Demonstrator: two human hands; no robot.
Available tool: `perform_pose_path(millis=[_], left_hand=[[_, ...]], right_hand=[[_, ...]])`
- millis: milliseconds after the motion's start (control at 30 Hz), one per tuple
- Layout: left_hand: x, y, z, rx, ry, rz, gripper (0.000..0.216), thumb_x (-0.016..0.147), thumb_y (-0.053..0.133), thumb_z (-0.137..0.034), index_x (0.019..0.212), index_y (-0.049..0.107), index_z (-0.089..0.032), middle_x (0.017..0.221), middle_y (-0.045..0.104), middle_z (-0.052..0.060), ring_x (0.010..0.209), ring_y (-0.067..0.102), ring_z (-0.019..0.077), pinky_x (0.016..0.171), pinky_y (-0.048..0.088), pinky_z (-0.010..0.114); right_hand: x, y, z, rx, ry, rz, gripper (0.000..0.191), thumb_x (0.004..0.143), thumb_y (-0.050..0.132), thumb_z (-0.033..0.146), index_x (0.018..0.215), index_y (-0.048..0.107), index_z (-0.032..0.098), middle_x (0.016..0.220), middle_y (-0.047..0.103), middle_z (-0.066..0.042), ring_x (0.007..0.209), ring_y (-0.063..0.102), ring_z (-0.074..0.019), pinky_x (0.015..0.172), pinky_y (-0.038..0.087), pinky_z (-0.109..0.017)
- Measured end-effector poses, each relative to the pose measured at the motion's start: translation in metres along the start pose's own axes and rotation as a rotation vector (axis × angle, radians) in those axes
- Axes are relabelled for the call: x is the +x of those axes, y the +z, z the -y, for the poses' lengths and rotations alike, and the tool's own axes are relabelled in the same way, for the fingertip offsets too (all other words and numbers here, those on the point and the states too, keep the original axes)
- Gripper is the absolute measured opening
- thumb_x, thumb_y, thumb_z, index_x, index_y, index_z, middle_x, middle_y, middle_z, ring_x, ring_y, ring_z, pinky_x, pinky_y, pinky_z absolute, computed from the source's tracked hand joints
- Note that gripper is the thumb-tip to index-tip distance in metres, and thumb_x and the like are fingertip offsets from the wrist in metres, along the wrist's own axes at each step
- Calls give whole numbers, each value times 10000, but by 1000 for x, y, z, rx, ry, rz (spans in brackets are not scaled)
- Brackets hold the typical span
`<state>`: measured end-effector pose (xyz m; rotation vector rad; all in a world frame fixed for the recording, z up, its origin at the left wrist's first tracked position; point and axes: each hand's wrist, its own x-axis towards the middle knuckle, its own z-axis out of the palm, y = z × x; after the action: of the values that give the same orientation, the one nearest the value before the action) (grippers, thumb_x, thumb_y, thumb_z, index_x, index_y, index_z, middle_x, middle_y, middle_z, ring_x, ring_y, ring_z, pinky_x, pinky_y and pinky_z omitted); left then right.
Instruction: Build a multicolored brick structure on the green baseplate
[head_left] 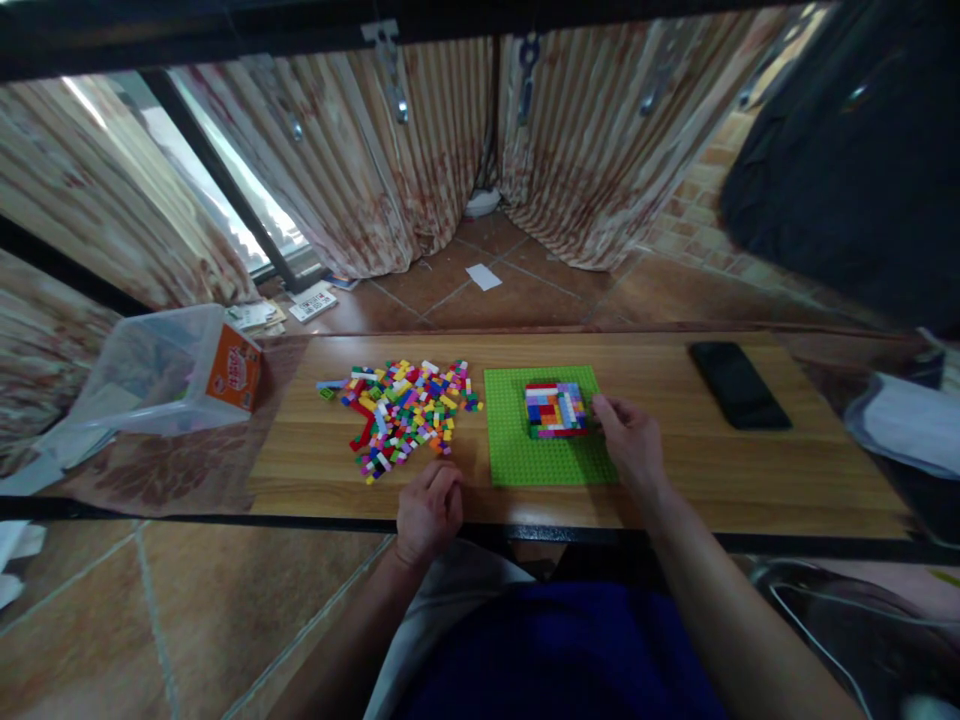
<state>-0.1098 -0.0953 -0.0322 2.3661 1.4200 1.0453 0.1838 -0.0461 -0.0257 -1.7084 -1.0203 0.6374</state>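
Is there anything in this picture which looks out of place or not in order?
A white sheet lies by itself on the floor beyond the wooden table, perhaps dropped. The loose bricks left of the green baseplate seem an ordinary heap, not a spill.

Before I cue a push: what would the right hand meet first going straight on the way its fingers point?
The right hand would likely meet the multicoloured brick build first; depth is unclear, and they may already touch.
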Motion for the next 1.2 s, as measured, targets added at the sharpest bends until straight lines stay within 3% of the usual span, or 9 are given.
perform_pose_path(millis=[167, 433, 533, 667, 833, 1200], left_hand=[[0, 0, -1, -27, -14, -7, 185, 851, 451, -69, 803, 578, -196, 825, 645, 41, 774, 631, 149, 706, 516, 245], [-3, 0, -4, -63, -37, -5, 196, 852, 440, -77, 790, 583, -196, 809, 646, 47, 758, 626, 151, 689, 516, 254], [-4, -1, -3, -94, -45, -10, 218, 867, 416, -77, 795, 586, -195, 817, 647, 52, 758, 628, 148, 685, 521, 253], [-6, 0, -2, -92, -35, -19, 219, 871, 409, -82, 798, 585, -190, 826, 650, 60, 757, 626, 151, 684, 522, 259], [-6, 1, -2, -76, -46, -5, 226, 861, 407, -78, 794, 591, -190, 831, 652, 61, 745, 623, 150, 668, 522, 260], [-5, -1, -5, -55, -40, 12, 207, 877, 415, -102, 797, 584, -188, 826, 644, 59, 744, 616, 153, 648, 509, 252]], right_hand=[[-6, -5, -7, 246, 62, -123, 403, 773, 634, 537, 828, 691, 142, 752, 685, -60, 613, 594, -134, 555, 468, -260], [-23, 0, 24, 24, -147, -155, 335, 852, 573, 478, 884, 700, 169, 792, 701, -59, 662, 623, -160, 605, 502, -292], [-37, 13, 37, 0, -270, -57, 280, 862, 578, 439, 896, 703, 190, 864, 718, -65, 772, 660, -194, 714, 528, -341], [-60, 36, 51, -38, -437, 170, 192, 890, 561, 348, 919, 703, 223, 918, 712, -54, 859, 664, -194, 785, 524, -345], [-83, 59, 55, -77, -475, 378, 192, 917, 509, 302, 933, 690, 239, 923, 704, -57, 865, 662, -189, 781, 530, -344], [-96, 69, 50, -92, -459, 487, 201, 917, 498, 275, 957, 691, 236, 946, 703, -61, 883, 667, -194, 796, 531, -336]])
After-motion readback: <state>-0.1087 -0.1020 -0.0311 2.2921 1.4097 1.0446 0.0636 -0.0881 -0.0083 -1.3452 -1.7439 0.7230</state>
